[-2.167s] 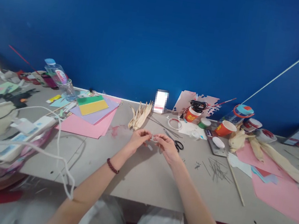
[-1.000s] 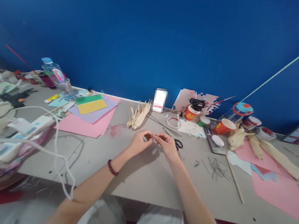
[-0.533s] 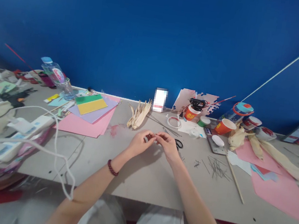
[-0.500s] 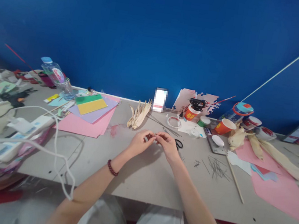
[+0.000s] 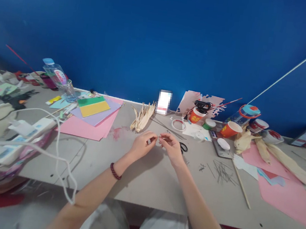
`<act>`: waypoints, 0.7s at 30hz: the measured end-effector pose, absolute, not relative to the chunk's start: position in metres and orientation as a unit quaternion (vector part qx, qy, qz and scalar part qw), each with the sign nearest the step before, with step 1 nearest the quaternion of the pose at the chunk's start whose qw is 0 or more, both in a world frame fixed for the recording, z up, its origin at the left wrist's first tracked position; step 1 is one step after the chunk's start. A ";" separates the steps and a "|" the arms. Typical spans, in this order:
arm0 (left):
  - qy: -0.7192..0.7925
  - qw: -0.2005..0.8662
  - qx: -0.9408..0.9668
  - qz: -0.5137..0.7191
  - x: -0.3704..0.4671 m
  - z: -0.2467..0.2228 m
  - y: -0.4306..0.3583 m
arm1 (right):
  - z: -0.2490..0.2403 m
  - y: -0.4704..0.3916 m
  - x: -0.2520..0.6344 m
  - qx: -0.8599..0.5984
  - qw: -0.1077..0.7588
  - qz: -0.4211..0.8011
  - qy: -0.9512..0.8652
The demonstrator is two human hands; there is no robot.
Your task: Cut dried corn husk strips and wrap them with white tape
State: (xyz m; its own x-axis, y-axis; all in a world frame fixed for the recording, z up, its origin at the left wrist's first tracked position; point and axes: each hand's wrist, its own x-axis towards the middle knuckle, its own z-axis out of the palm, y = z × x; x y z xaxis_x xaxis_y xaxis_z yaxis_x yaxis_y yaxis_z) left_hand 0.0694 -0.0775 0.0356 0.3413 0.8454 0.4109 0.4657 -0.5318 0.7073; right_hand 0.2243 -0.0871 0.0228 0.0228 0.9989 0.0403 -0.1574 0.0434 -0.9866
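Head view, left hand (image 5: 143, 145): fingers pinched narrow.
Right hand (image 5: 171, 147): pinched opposite, tips near.
Grip contents: cannot be made out.
Husk bundle (image 5: 141, 118): seen at hands' 11 o'clock.
Scissors (image 5: 184, 147): partly hidden, 3 o'clock.

A blue-capped plastic bottle (image 5: 57, 75) leans at the far left of the table (image 5: 100, 167). A white power strip (image 5: 20, 145) lies nearer, beside looping white cables (image 5: 63, 162).

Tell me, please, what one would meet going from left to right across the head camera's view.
Plastic bottle, yellow sheet, left hand, right hand, green jar, open orange cup, red-and-white jar.
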 end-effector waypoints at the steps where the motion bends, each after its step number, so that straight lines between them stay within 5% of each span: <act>1: 0.419 0.225 0.790 0.388 0.069 0.035 -0.078 | 0.023 -0.087 0.224 -0.452 0.556 0.515 -0.471; 21: 0.414 0.043 0.833 0.364 0.069 0.024 -0.077 | 0.018 -0.087 0.223 -0.486 0.564 0.437 -0.505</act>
